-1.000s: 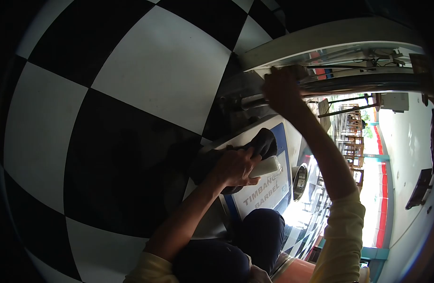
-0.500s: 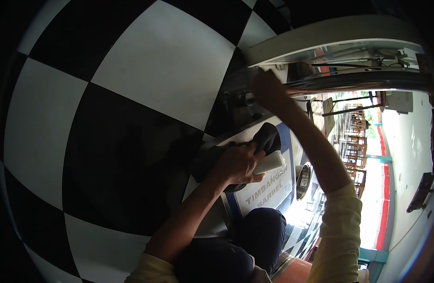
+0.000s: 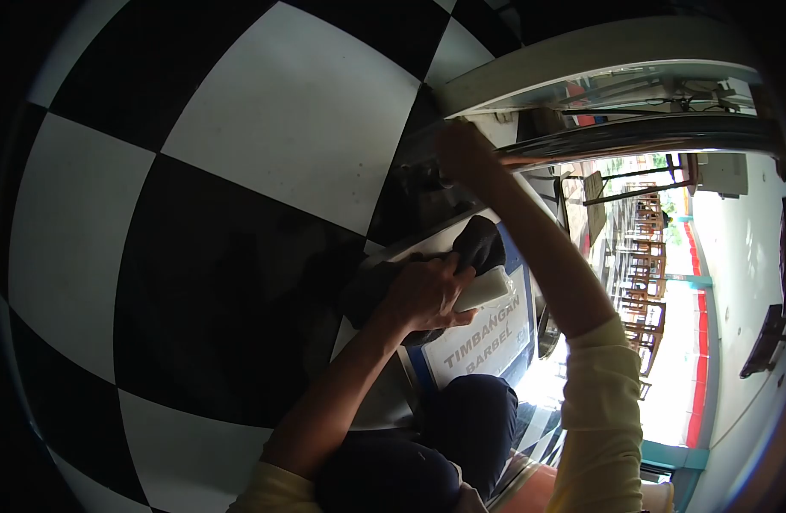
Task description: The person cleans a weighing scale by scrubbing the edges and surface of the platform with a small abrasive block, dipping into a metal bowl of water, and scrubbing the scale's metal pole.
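My left hand [image 3: 429, 295] is closed around a dark cloth [image 3: 480, 244] and a smooth white object with a rounded end [image 3: 485, 289], whose kind I cannot make out. Below them lies a panel [image 3: 493, 340] with a blue border and the printed words "TIMBANGAN BARBEL". My right hand [image 3: 465, 154] is stretched forward beside the near end of a shiny metal tube [image 3: 632, 141]. Shadow and the back of that hand hide its fingers, so I cannot see whether it touches the tube or holds anything.
Black and white floor tiles [image 3: 290, 111] spread out on the left. A pale, curved-edged frame [image 3: 581, 64] runs above the tube. My bent knee [image 3: 474, 419] is close to the panel. Wooden chairs [image 3: 649, 274] stand farther off, near a bright opening.
My right hand and forearm have shifted slightly left and up in the view, and the forearm now covers much of a round metal bowl. My left hand keeps its hold on the cloth.
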The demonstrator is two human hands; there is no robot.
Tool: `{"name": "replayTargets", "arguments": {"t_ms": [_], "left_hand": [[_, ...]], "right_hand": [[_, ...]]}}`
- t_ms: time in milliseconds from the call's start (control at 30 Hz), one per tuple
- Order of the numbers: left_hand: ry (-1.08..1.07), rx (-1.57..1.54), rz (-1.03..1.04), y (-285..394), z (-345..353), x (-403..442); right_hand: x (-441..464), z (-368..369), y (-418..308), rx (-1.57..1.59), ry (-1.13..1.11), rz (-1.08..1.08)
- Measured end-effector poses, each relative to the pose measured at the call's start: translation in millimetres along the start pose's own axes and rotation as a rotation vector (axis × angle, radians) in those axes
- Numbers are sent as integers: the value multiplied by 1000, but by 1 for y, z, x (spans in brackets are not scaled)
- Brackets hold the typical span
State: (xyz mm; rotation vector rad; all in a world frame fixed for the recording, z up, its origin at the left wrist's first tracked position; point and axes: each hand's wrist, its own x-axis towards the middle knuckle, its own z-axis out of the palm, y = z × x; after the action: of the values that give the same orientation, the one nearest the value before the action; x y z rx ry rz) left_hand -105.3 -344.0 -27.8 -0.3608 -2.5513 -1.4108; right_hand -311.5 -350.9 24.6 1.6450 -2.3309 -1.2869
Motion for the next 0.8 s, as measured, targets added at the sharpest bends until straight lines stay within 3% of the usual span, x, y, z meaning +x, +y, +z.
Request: {"name": "replayTargets", "arguments": {"t_ms": [100,200,300,400,600,733,800], "left_hand": [[55,24,13,-3,6,-4],[52,2,16,-4,7,-2],[50,-13,9,-5,10,-3],[12,-4,-7,-1,1,-1],[65,-28,9,-5,7,-2],[26,-35,-5,-5,6,-1],[10,-12,-7,-1,3,-2]], "right_hand": [[12,17,-8,67,133,31],[5,5,20,231,55,5],[-9,3,21,93,208,-62],[2,30,-8,-43,201,-10],[-9,-1,11,57,96,24],[-30,-9,14,-70,283,-25],[-25,12,-6,-24,259,-23]]}}
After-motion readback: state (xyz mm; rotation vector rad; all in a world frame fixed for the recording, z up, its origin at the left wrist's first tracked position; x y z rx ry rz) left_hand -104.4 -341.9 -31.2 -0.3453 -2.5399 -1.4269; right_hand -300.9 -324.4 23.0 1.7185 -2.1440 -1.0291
